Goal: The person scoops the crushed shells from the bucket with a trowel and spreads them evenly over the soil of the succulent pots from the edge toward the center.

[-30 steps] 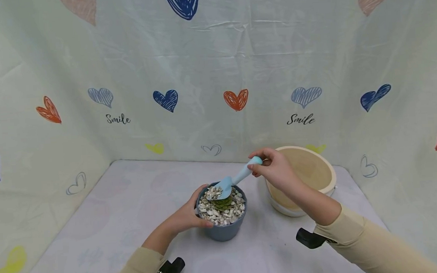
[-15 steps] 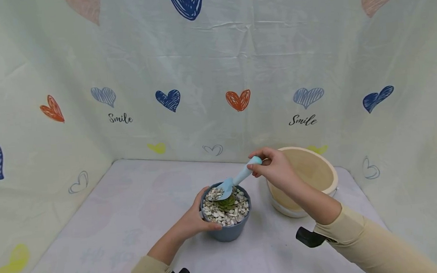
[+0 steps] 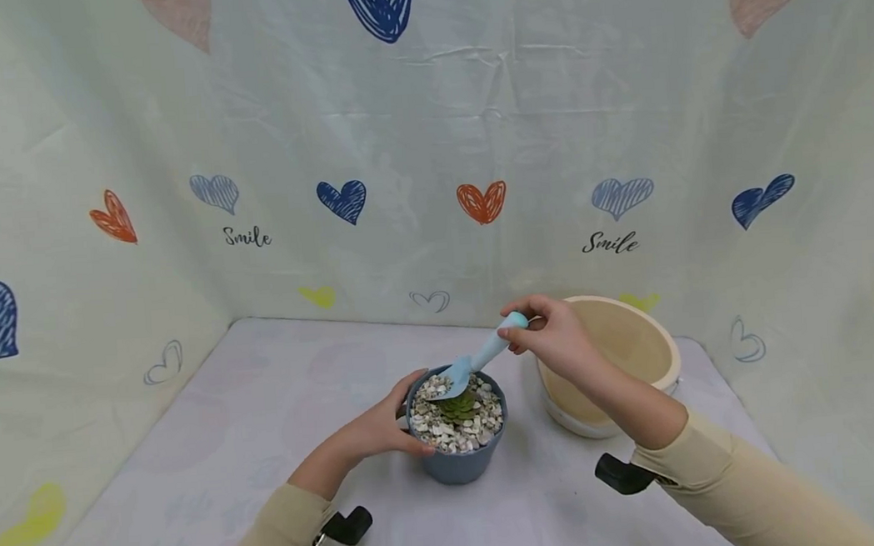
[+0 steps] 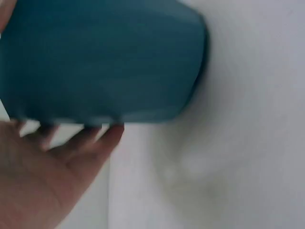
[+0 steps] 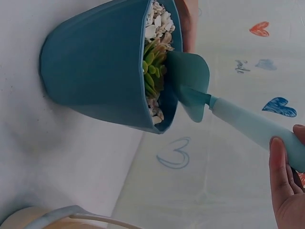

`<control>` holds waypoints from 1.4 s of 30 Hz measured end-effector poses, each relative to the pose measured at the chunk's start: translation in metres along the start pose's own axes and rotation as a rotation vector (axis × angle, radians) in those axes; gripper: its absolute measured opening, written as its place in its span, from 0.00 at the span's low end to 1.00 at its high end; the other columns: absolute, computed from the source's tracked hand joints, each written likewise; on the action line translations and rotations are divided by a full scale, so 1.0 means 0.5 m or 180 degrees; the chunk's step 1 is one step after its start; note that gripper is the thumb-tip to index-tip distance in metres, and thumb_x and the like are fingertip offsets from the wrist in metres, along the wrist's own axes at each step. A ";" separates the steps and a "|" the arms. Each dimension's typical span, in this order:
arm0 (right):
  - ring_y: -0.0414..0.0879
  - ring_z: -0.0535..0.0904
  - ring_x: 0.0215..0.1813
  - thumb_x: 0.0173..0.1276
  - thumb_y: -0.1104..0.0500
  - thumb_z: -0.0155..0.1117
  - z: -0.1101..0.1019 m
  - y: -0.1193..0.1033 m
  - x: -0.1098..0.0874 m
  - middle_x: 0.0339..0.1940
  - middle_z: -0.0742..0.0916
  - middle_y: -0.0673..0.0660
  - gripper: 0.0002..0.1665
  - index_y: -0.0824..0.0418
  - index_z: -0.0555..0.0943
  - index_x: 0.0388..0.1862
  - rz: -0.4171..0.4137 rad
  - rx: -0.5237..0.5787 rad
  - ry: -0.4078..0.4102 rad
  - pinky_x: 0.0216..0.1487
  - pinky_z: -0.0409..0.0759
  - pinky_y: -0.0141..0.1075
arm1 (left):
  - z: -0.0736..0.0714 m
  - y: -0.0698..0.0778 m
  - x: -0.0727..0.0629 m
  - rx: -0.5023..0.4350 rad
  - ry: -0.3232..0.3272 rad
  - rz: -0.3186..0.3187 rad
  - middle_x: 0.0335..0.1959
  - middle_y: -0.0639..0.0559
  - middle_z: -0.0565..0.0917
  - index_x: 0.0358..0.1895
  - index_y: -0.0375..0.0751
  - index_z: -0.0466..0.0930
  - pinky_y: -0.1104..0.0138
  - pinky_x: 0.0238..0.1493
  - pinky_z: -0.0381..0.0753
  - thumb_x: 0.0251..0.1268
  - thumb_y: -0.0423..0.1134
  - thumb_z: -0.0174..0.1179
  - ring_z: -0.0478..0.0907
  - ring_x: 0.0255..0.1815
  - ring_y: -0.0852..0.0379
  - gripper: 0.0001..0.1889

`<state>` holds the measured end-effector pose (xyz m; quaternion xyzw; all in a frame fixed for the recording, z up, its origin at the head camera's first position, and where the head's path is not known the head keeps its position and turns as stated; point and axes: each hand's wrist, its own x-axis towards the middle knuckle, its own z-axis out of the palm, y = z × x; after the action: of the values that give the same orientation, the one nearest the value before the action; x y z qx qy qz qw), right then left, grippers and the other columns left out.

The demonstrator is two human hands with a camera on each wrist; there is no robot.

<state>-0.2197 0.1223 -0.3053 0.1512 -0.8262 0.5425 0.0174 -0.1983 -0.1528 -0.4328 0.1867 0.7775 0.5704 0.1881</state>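
Note:
A blue-grey flowerpot (image 3: pixel 460 467) stands on the table, filled with pale pebbles (image 3: pixel 456 435) around a small green succulent (image 3: pixel 458 406). My left hand (image 3: pixel 375 429) holds the pot from its left side, thumb at the near rim and fingers round the far side. In the left wrist view, several fingertips touch the pot's wall (image 4: pixel 100 62). My right hand (image 3: pixel 557 338) grips the handle end of a light blue toy-like trowel (image 3: pixel 491 350). Its blade (image 5: pixel 190 78) is tilted over the pot's opening, beside the succulent (image 5: pixel 153 67). The blade's tip is hidden in the right wrist view.
A larger cream-coloured bucket (image 3: pixel 664 368) stands behind and to the right, partly covered by my right forearm. White cloth covers the table (image 3: pixel 278 383). A curtain printed with hearts (image 3: pixel 398 125) closes off the back and sides.
The head view has shifted slightly, so everything sits a little further right. The trowel blade's angle over the pebbles has altered slightly. Both hands keep their hold.

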 end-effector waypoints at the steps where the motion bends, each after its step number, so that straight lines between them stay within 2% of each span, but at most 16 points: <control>1: 0.47 0.84 0.31 0.63 0.67 0.69 -0.001 0.001 0.001 0.37 0.83 0.61 0.17 0.71 0.80 0.50 -0.0005 0.0013 0.0004 0.38 0.84 0.36 | -0.006 0.001 0.003 0.0022 -0.0073 0.0026 0.75 0.36 0.49 0.79 0.47 0.38 0.41 0.65 0.62 0.48 0.37 0.76 0.49 0.74 0.32 0.61; 5: 0.46 0.84 0.30 0.64 0.67 0.69 -0.003 0.003 0.001 0.37 0.82 0.61 0.17 0.72 0.80 0.50 -0.0036 0.0041 0.0000 0.37 0.84 0.35 | -0.021 0.003 0.017 0.0117 -0.0269 0.0121 0.76 0.39 0.49 0.79 0.51 0.39 0.41 0.67 0.57 0.45 0.35 0.77 0.49 0.75 0.37 0.62; 8: 0.46 0.84 0.31 0.64 0.66 0.69 -0.002 0.000 -0.002 0.37 0.82 0.61 0.17 0.70 0.80 0.51 -0.0052 -0.0008 -0.0016 0.38 0.84 0.37 | -0.022 0.005 0.020 0.0122 -0.0292 0.0124 0.76 0.40 0.50 0.79 0.55 0.42 0.41 0.67 0.56 0.43 0.34 0.77 0.49 0.74 0.38 0.62; 15: 0.53 0.84 0.33 0.63 0.65 0.70 0.001 -0.006 -0.011 0.34 0.84 0.59 0.16 0.67 0.82 0.50 -0.0298 -0.0201 -0.0034 0.36 0.83 0.36 | -0.007 0.005 0.024 0.0046 -0.0152 0.0099 0.77 0.41 0.49 0.79 0.55 0.44 0.39 0.67 0.54 0.42 0.32 0.77 0.47 0.75 0.38 0.62; 19: 0.52 0.83 0.31 0.63 0.64 0.70 0.003 -0.006 -0.012 0.33 0.84 0.58 0.16 0.67 0.82 0.49 -0.0438 -0.0262 -0.0044 0.35 0.83 0.36 | -0.001 0.003 0.024 -0.0039 -0.0143 0.0111 0.77 0.41 0.48 0.79 0.54 0.43 0.40 0.69 0.52 0.44 0.31 0.77 0.45 0.76 0.38 0.62; 28: 0.53 0.84 0.31 0.63 0.65 0.70 -0.002 -0.005 -0.008 0.34 0.84 0.59 0.16 0.67 0.82 0.50 -0.0384 -0.0279 0.0025 0.35 0.83 0.39 | 0.012 -0.002 0.026 -0.0110 -0.0010 0.0008 0.77 0.41 0.47 0.79 0.56 0.44 0.38 0.68 0.50 0.42 0.31 0.78 0.44 0.76 0.37 0.62; 32: 0.49 0.83 0.30 0.63 0.65 0.69 -0.005 -0.007 -0.007 0.33 0.85 0.59 0.16 0.67 0.82 0.50 -0.0366 -0.0317 0.0048 0.34 0.83 0.38 | 0.015 -0.001 0.023 -0.0128 0.0058 -0.0005 0.78 0.41 0.47 0.79 0.54 0.44 0.37 0.68 0.48 0.42 0.31 0.78 0.43 0.76 0.37 0.62; 37: 0.53 0.83 0.31 0.63 0.66 0.69 -0.009 -0.010 -0.007 0.35 0.83 0.60 0.16 0.68 0.82 0.50 -0.0387 -0.0287 0.0066 0.33 0.82 0.34 | 0.020 0.002 0.018 -0.0130 0.0148 -0.0048 0.78 0.41 0.47 0.79 0.55 0.45 0.36 0.68 0.47 0.42 0.32 0.79 0.42 0.76 0.37 0.62; 42: 0.51 0.83 0.30 0.63 0.66 0.69 -0.013 -0.014 -0.007 0.34 0.84 0.60 0.16 0.68 0.82 0.50 -0.0397 -0.0316 0.0083 0.32 0.82 0.34 | 0.028 0.005 0.015 -0.0131 0.0256 -0.0127 0.78 0.41 0.47 0.79 0.57 0.45 0.35 0.67 0.49 0.41 0.34 0.80 0.42 0.76 0.36 0.62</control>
<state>-0.2153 0.1261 -0.2970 0.1943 -0.8407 0.5006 0.0695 -0.1974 -0.1369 -0.4350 0.1441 0.7761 0.5894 0.1718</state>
